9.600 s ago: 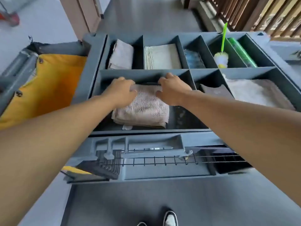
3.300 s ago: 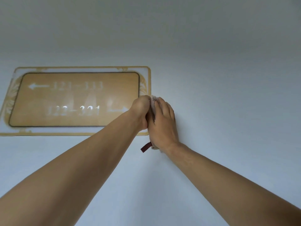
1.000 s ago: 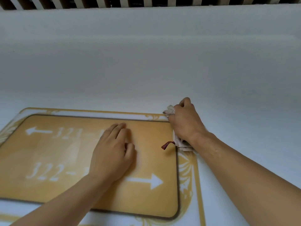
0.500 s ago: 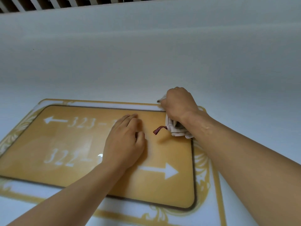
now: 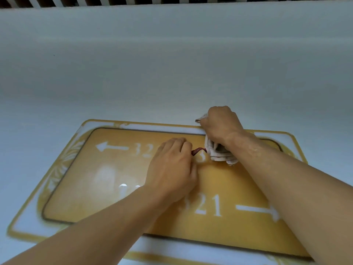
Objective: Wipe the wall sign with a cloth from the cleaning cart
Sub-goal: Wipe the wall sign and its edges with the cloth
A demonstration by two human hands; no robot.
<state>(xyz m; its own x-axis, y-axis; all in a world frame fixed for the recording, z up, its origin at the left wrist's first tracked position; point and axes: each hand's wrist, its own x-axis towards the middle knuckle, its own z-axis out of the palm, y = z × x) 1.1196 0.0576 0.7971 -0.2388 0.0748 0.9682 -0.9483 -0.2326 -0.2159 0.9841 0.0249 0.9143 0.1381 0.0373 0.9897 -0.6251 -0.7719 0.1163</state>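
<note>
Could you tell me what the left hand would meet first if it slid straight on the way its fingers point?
Probably the sign's white top border, then bare wall. The left hand points up the sign, with the cloth to its right.

Plain pale wall (image 5: 172, 73) w/ dark-and-white slats (image 5: 114, 0) along the top edge.

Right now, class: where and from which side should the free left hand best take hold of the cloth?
Probably the folded layers of the cloth hanging below the right hand, approached from the left: the left hand rests beside them on the sign.
</note>
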